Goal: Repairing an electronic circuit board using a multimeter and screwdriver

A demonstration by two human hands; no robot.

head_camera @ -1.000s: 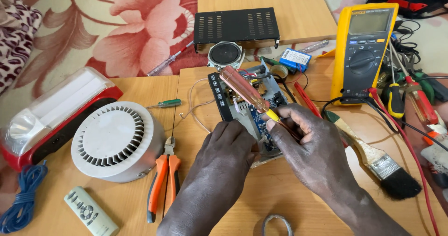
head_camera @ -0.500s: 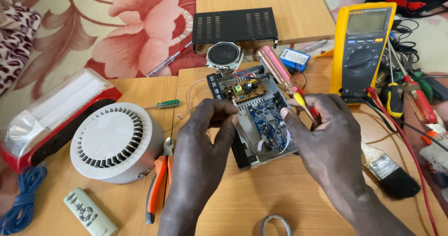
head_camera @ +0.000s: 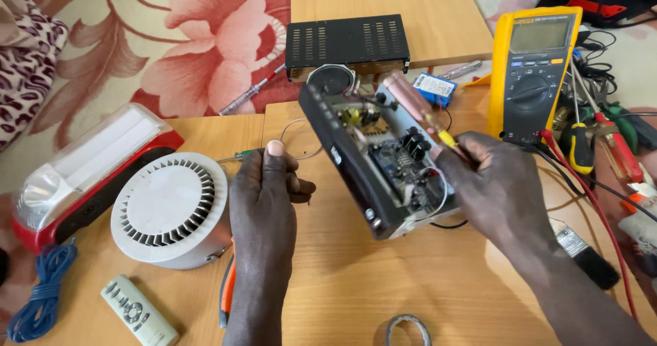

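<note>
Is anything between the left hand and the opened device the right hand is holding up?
Nothing visible. The left hand is apart from the opened device, with only bare table showing in the gap. The right hand holds the device tilted, along with a screwdriver.

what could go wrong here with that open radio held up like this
The right hand alone holds the tilted open radio together with a screwdriver; the left hand is off it, so it might slip onto the table. The screwdriver lies near the exposed circuit board and thin wires, which it could scratch or snag.
</note>
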